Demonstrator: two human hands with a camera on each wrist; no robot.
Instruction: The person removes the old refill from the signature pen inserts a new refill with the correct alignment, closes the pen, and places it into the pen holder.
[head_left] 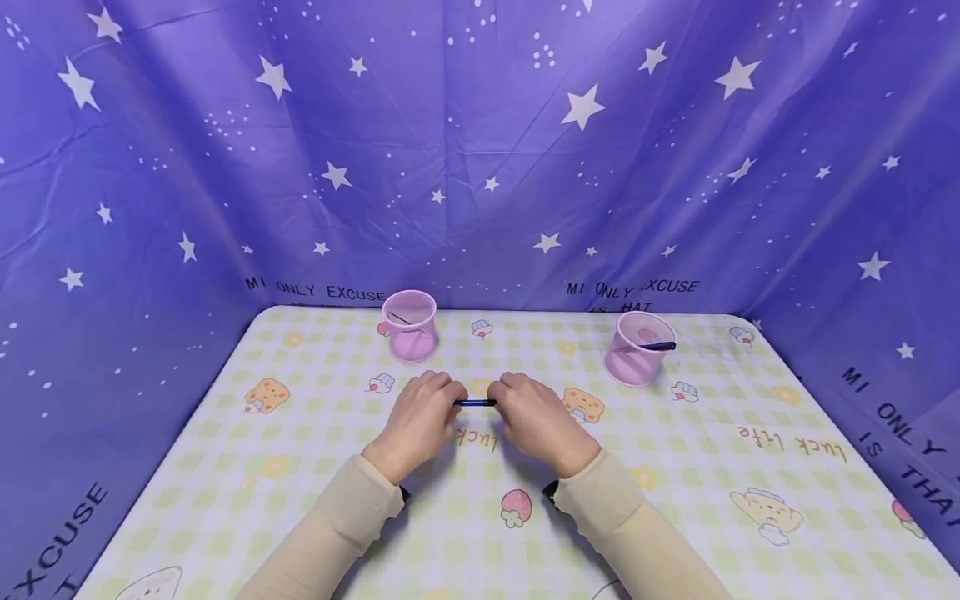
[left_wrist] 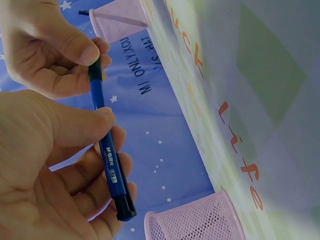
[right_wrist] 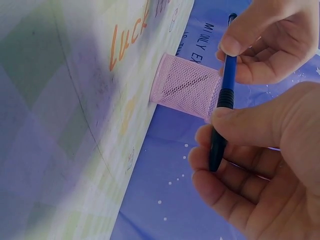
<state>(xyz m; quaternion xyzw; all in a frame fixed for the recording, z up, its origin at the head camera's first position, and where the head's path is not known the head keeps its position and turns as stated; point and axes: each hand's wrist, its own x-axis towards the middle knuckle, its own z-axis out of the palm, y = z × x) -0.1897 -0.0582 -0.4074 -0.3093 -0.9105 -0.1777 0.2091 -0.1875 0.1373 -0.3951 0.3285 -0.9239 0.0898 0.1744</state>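
Both hands hold one blue ballpoint pen between them, level above the table. The left hand pinches the barrel near its clip end; in the left wrist view the thumb presses on the blue pen, with white print showing. At the other end the right hand grips the dark ribbed section and tip, seen in the right wrist view on the pen. Behind the left hand stands a pink mesh pen cup with a thin dark stick-like item inside. Another pink mesh cup holds a dark pen leaning over its rim.
A pale checked tablecloth with cartoon prints covers the table. Purple star-patterned curtains hang close behind the table and along both sides. Both cups stand toward the back edge, one left of centre and one to the right.
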